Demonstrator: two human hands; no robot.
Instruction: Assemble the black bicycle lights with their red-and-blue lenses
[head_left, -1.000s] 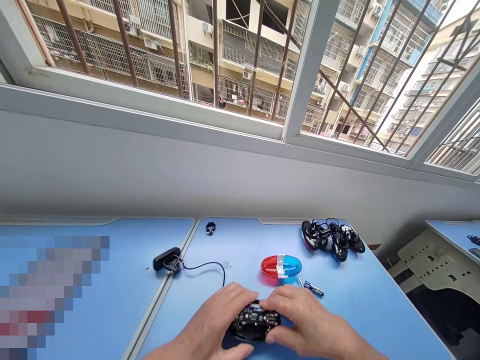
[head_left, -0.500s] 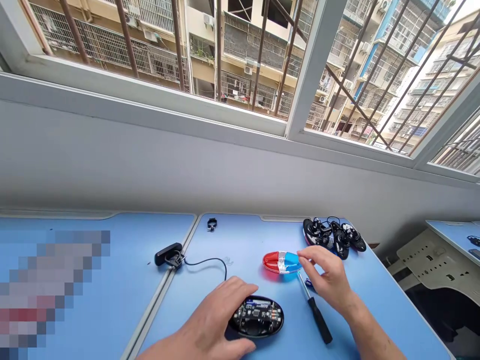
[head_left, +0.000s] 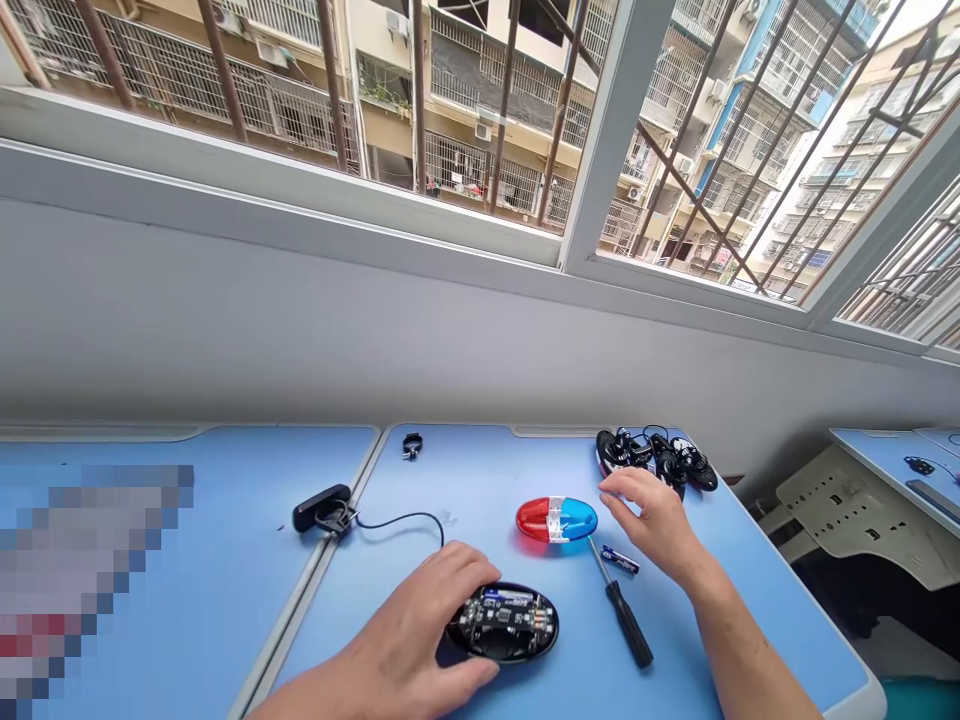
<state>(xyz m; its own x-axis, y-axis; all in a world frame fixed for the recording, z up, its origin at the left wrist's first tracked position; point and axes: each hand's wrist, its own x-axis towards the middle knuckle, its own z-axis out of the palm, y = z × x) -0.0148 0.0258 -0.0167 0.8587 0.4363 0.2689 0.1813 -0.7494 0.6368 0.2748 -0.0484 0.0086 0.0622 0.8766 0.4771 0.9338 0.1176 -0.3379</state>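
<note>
My left hand (head_left: pixel 420 630) wraps round the left end of a black oval housing (head_left: pixel 551 645), thumb in front and fingers behind. Inside the housing show a circuit board (head_left: pixel 499 614) and a battery in blue and white. Beyond it lies an oval lens cover (head_left: pixel 555 520), red on the left, clear in the middle and blue on the right. My right hand (head_left: pixel 652 515) hovers just right of this cover, thumb and forefinger slightly apart with nothing visible between them. Below that hand are a loose battery (head_left: pixel 620 559) and a black-handled screwdriver (head_left: pixel 628 625), its tip near the cover.
Several black oval units with cables (head_left: pixel 660 458) are heaped at the back right. A small black clamp ring (head_left: pixel 412 446) lies at the back. At the left, a black device with a mount (head_left: pixel 324 510) sits across the table seam, its cable running toward my left hand.
My right hand has come away from the blue end of the lens cover, and more of the loose battery shows. My left hand keeps its hold. The view has shifted slightly right.
</note>
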